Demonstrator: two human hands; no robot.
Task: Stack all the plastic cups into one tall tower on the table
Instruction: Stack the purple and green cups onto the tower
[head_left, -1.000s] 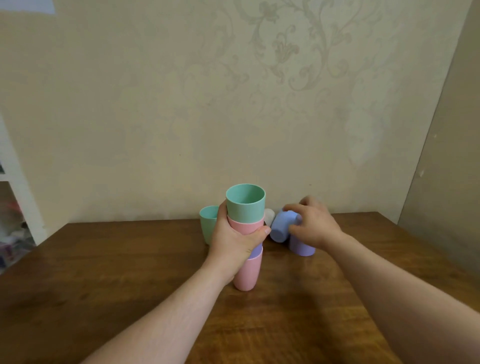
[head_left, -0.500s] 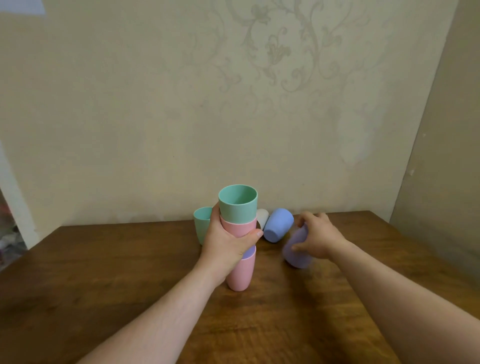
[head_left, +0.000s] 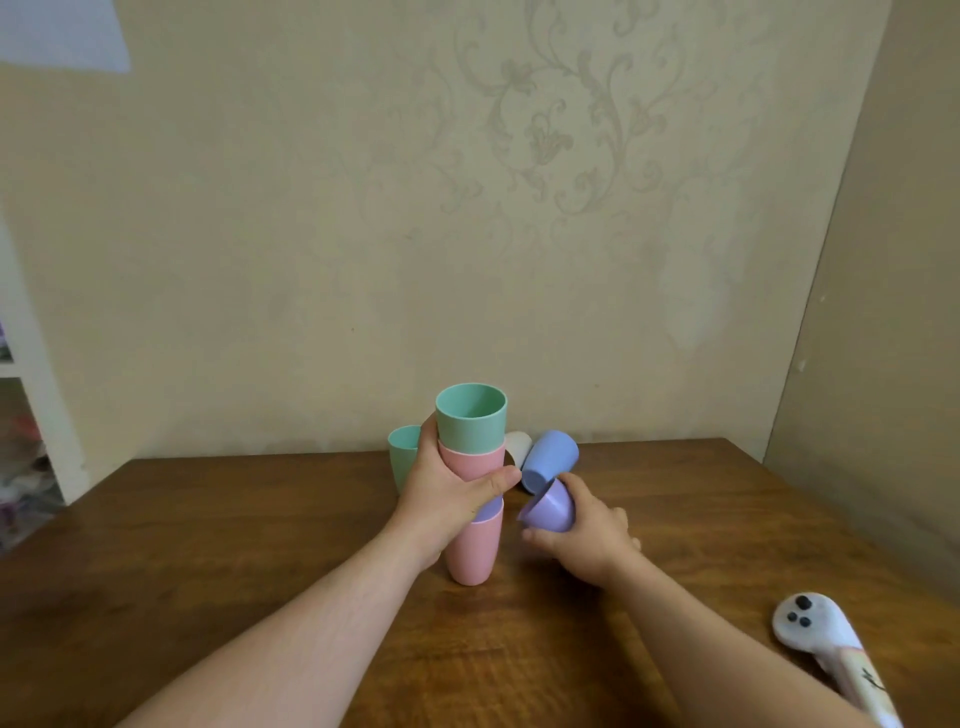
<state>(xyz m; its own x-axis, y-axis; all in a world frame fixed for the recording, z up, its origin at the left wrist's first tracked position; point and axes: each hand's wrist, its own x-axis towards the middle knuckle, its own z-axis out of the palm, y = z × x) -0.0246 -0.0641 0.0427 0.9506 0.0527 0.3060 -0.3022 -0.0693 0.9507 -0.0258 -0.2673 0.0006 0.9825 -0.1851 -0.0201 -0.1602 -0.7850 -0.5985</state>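
Lifted now: purple cup (head_left: 549, 508) gripped in R hand (head_left: 582, 535); L hand (head_left: 452, 499) clasps stack (head_left: 471, 483).

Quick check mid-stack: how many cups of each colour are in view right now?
Green: 2, tower top and behind the tower
Pink: 2, both in the tower
Purple: 2, in the tower and in the right hand
Blue: 1
White: 1
Total: 8

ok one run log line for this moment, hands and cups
left hand: steadying stack | right hand: holding purple cup, tilted | loose: blue cup on side, green cup upright
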